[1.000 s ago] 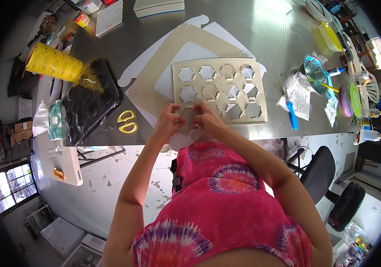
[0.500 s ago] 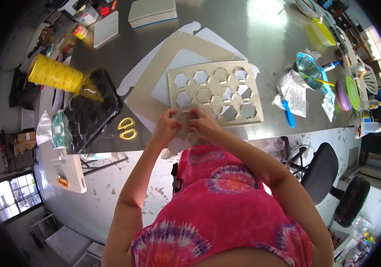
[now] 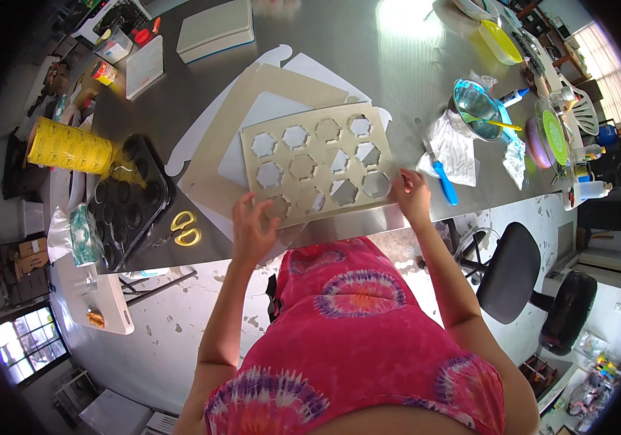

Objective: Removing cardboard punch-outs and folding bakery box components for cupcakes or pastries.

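A beige cardboard cupcake insert (image 3: 285,150) with rows of cut-out holes lies at the table's near edge, slightly tilted. My left hand (image 3: 252,226) is at its lower left corner, fingers apart, fingertips beside a hole. At the lower right corner my right hand (image 3: 413,196) has its fingers bent together on the insert's edge. Beneath the insert lie flat grey-beige cardboard (image 3: 217,161) and white box blanks (image 3: 316,70), fanned out at different angles. Yellow-handled scissors (image 3: 185,229) rest left of my left hand. A blue-handled spatula (image 3: 444,185) lies just beyond my right hand.
On the left are a dark muffin tin (image 3: 154,190) and a yellow patterned roll (image 3: 71,145). A bowl (image 3: 475,109) with blue residue stands at right, near crumpled white plastic (image 3: 449,141). A pale box (image 3: 216,30) sits farther back. Right of me is a black chair (image 3: 510,272).
My right hand has moved from the insert's lower left corner to its lower right corner. The fingers of my left hand have spread. The view has shifted, so everything sits farther left.
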The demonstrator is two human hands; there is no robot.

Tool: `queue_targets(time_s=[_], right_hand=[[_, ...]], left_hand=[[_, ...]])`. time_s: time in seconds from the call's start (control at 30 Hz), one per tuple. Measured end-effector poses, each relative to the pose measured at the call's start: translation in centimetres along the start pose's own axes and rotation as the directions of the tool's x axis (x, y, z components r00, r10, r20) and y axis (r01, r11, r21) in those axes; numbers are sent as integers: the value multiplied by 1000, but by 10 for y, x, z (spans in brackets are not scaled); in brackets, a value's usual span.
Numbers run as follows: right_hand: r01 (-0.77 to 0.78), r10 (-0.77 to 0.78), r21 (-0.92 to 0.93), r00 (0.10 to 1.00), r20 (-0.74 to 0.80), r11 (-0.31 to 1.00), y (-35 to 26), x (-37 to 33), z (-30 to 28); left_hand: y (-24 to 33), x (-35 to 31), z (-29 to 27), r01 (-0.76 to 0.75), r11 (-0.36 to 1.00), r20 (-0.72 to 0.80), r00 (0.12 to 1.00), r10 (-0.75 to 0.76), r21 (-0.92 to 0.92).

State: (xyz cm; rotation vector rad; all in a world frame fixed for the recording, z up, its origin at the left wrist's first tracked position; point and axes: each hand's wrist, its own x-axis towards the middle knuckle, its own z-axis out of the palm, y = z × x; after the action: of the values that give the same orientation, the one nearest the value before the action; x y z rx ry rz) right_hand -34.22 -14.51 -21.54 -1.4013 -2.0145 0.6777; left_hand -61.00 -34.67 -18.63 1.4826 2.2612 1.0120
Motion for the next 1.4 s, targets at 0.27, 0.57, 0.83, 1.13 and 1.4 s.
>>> queue_targets(time_s=[0.27, 0.57, 0.83, 1.13, 1.4], right_hand=[[-496, 354, 238, 816, 457, 835, 8, 23, -14], [-892, 67, 408, 427, 902, 196, -56, -44, 0], [64, -175, 168, 552, 815, 984, -64, -28, 0], [596, -565, 150, 607, 558, 789, -47, -31, 0], [580, -531, 142, 586, 612, 803, -49, -49, -1]], left_hand=[[23, -3, 38, -239, 941, 154, 966, 206, 241], [34, 23, 37, 87, 995, -502, 863, -46, 58], [57, -17, 43, -319, 928, 193, 940, 282, 192], [46, -39, 55, -227, 961, 168, 965, 200, 158], [33, -65, 55, -272, 945, 154, 957, 246, 182]])
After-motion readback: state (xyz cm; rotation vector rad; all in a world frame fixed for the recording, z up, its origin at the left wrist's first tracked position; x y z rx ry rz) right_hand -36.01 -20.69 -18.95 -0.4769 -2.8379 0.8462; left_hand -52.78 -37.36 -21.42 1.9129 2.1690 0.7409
